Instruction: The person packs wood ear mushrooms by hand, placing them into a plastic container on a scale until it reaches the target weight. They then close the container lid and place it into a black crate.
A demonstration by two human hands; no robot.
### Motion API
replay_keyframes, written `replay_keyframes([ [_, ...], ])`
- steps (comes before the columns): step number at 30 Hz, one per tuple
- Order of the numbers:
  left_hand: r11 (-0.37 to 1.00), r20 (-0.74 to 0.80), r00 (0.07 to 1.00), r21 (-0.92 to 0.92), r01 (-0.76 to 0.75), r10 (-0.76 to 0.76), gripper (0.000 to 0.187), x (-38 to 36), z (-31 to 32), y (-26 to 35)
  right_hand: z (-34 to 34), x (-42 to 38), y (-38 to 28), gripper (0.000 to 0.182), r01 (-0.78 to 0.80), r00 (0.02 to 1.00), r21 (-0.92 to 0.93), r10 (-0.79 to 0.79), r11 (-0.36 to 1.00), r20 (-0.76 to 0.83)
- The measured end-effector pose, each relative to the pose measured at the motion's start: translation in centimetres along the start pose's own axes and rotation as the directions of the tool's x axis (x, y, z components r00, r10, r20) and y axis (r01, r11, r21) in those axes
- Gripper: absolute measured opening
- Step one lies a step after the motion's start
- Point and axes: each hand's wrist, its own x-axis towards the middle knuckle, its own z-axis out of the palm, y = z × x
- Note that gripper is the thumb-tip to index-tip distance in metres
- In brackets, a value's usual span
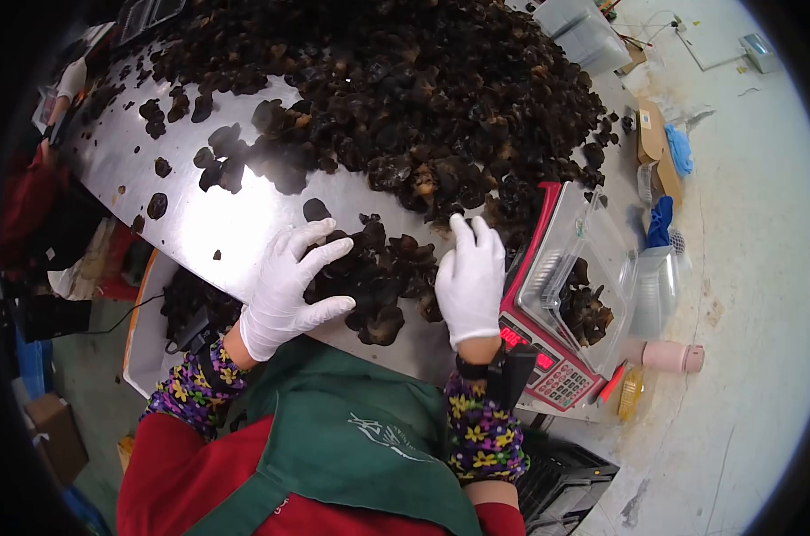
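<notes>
Both my hands wear white gloves and rest over a small heap of dark wood ear mushrooms (373, 268) near the table's front edge. My left hand (289, 290) is open at the heap's left side, its fingers spread and the thumb pointing right. On the heap's right side, my right hand (473, 290) lies back up with fingers stretched out; the fingertips touch mushrooms. Right of it stands a red digital scale (561, 380) with lit red numbers. An open clear plastic box (548, 277) sits on the scale, with some mushrooms (586, 308) in it.
A large mushroom pile (405, 98) covers the back of the metal table (190, 219). Clear containers (583, 36) stand back right; a pink bottle (673, 356) lies beyond the scale. A white bin (141, 322) is below left. A co-worker's gloved hand (71, 79) shows far left.
</notes>
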Motion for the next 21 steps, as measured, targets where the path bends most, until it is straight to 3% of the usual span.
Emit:
replay_keyframes([
  [2,1.0,-0.018,1.0,-0.004,0.017,-0.017,0.067,-0.4,-0.1,-0.2,0.8,1.0,0.5,0.032,0.011,0.997,-0.069,-0.016,0.998,-0.07],
  [4,0.998,-0.052,0.997,-0.003,0.064,-0.064,0.062,-0.9,-0.2,-0.3,0.9,1.8,0.5,0.022,-0.128,0.981,-0.016,0.129,0.992,0.145],
  [5,0.998,-0.053,0.996,-0.002,0.065,-0.065,0.062,-1.1,-0.2,-0.4,1.8,1.7,0.6,0.013,-0.094,0.992,-0.105,0.101,0.99,0.073],
  [8,0.994,-0.09,0.99,-0.012,0.11,-0.111,0.056,-1.7,0.2,-0.7,2.5,1.9,-0.2,0.016,-0.157,0.971,-0.261,0.197,0.953,0.136],
  [12,0.988,-0.094,0.984,-0.03,0.15,-0.152,0.048,-1.9,0.7,-0.8,4.0,1.9,-0.3,0.017,-0.151,0.977,-0.395,0.197,0.906,0.08],
  [14,0.984,-0.095,0.98,-0.046,0.173,-0.177,0.045,-2.0,0.9,-1.0,3.9,1.3,0.0,0.015,-0.135,0.983,-0.379,0.172,0.916,0.066],
  [17,0.984,-0.131,0.976,-0.043,0.17,-0.174,0.042,-2.0,1.2,-1.4,2.3,0.6,-0.9,0.01,-0.189,0.982,-0.132,0.186,0.973,-0.037],
  [18,0.987,-0.14,0.977,-0.033,0.158,-0.161,0.041,-2.0,1.3,-1.4,1.4,0.6,-1.6,0.01,-0.181,0.983,-0.13,0.178,0.975,-0.032],
  [21,0.989,-0.154,0.977,-0.005,0.146,-0.145,0.04,-2.0,1.4,-1.1,-1.0,0.7,-3.6,0.009,-0.355,0.935,0.36,0.327,0.863,0.137],
])
